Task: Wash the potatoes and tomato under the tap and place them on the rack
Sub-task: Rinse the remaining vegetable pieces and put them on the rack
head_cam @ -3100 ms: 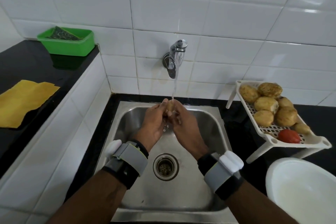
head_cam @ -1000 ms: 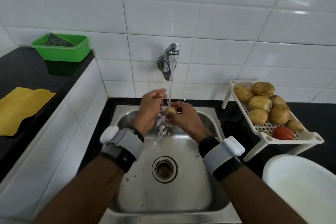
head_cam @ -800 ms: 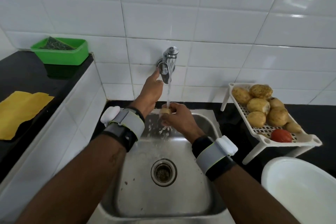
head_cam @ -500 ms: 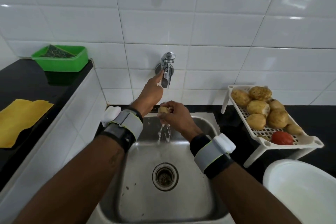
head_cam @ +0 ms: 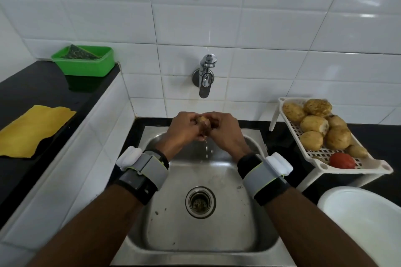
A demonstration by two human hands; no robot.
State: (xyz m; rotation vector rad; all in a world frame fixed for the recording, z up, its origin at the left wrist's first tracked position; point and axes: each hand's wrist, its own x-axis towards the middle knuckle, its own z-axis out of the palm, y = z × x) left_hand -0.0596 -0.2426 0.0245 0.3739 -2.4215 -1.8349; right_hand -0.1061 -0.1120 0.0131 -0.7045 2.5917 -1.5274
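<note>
Both hands meet over the back of the sink point(head_cam: 152, 223), right below the tap point(head_cam: 206, 76), so whatever runs off falls into the basin rather than onto the worktop point(head_cam: 32, 89). The left hand point(head_cam: 183, 129) and right hand point(head_cam: 225, 130) have their fingers point(head_cam: 214, 116) curled round one small potato point(head_cam: 202, 119), only its top showing between them. No stream leaves the spout; drops point(head_cam: 206, 151) fall from the hands, which looks to me like shaking off water before the potato goes across.

The rack point(head_cam: 355, 168) stands to the right, beside the sink, sloping, with washed potatoes point(head_cam: 314, 124) piled on it and the tomato point(head_cam: 342, 160) at its low end. A white bowl point(head_cam: 364, 223) sits in front of it. Nothing lies between hands and rack. A green tub point(head_cam: 86, 65) and a yellow cloth point(head_cam: 32, 130) lie well apart on the left.
</note>
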